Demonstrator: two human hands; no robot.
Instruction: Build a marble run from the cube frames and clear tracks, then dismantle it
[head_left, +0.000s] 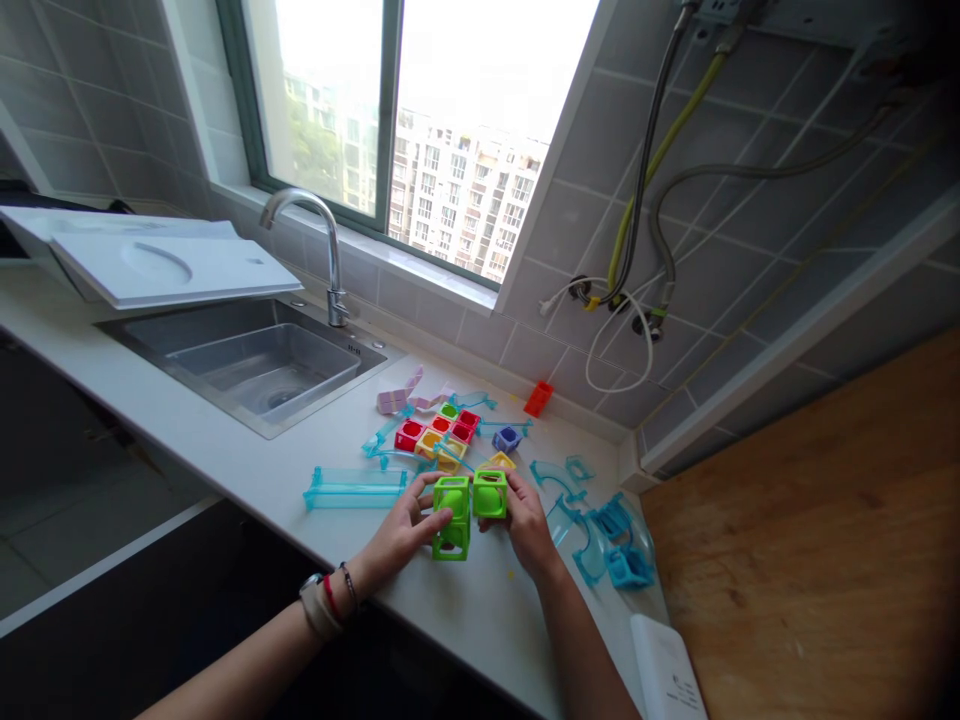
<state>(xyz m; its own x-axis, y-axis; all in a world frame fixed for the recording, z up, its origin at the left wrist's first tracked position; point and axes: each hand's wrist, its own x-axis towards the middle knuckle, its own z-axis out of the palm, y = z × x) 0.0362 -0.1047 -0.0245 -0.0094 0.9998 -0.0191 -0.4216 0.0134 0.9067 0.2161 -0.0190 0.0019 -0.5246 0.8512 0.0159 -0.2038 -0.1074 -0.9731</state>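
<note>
My left hand [409, 525] is closed round a green double block [451, 540], two open-framed cubes tall, held upright above the counter. In my right hand [529, 520] is a single green cube block [490, 495] with a rounded inside. The two green pieces are side by side, their upper parts very close; I cannot tell whether they touch. Just beyond my hands lies a group of red, yellow and green cube blocks [441, 425]. A purple cube block [507, 439] sits to its right, and a yellow block [502, 461] is partly hidden behind the right-hand cube.
Clear blue track pieces [356, 488] lie left of my hands; blue curved pieces [589, 530] and blue blocks [628, 565] lie right. A red piece [538, 398] is near the wall. The sink [225, 345] is left, a wooden board [810, 540] right, a white box [666, 665] at front.
</note>
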